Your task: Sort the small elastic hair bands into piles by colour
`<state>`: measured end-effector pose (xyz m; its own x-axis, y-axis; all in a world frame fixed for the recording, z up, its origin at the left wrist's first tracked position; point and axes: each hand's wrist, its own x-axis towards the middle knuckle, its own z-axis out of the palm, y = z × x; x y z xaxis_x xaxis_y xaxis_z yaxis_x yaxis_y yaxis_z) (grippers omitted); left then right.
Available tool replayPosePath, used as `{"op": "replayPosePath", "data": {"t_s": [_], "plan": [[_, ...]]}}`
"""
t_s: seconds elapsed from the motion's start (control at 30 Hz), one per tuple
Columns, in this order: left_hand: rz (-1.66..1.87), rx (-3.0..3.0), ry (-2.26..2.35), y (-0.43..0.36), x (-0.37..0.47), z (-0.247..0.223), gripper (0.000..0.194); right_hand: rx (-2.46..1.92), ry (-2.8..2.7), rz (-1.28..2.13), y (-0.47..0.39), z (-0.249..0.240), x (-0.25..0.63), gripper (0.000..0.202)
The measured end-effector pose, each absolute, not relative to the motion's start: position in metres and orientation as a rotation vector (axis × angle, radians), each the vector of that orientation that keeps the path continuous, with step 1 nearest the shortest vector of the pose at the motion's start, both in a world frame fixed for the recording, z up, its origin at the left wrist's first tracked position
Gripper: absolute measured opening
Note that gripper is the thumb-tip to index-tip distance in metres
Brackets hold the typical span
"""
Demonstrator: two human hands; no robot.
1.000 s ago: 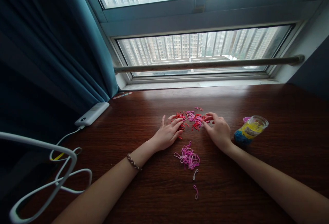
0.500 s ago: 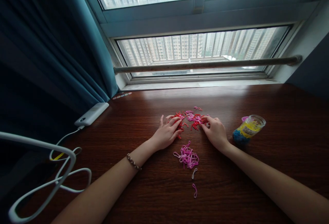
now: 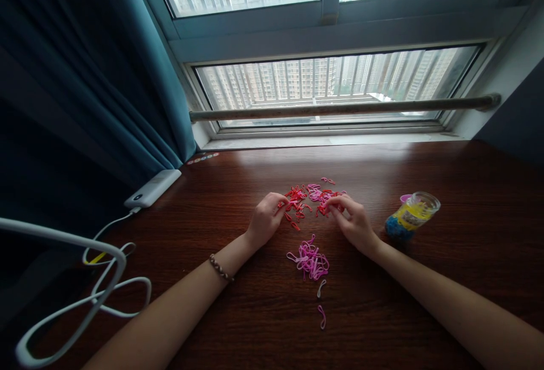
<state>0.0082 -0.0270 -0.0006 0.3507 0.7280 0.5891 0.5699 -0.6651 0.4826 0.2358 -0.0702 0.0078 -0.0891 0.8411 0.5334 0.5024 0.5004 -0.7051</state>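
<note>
Red and pink rubber bands [image 3: 296,194] lie scattered in a loose patch on the brown table. At its left edge my left hand [image 3: 267,217] has its fingers drawn together; what is between the fingertips is too small to name. My right hand [image 3: 353,221] reaches in from the right, thumb and forefinger pinched at the red and pink bands [image 3: 319,193]; what they grip is hidden. Nearer me is a separate pile of purple-pink bands [image 3: 312,259], with one pale band [image 3: 322,288] and one pink band [image 3: 322,317] below it.
A clear jar [image 3: 411,216] with a yellow label and blue contents leans at the right, beside a pink lid [image 3: 405,198]. At the left are a white power bank [image 3: 153,188], a looped white cable [image 3: 121,285] and a blue curtain [image 3: 144,92]. A window stands behind.
My left hand has drawn back to the left and its spread fingers have closed, uncovering red bands. My right hand has shifted slightly left, its fingers now pinched over the bands.
</note>
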Motion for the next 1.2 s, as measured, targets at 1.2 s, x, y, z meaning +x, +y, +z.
{"op": "replayPosePath", "data": {"t_s": [1.2], "plan": [[0.616, 2.777, 1.1, -0.04, 0.028, 0.01, 0.051, -1.237, -1.77, 0.278, -0.072, 0.005, 0.229, 0.023]]}}
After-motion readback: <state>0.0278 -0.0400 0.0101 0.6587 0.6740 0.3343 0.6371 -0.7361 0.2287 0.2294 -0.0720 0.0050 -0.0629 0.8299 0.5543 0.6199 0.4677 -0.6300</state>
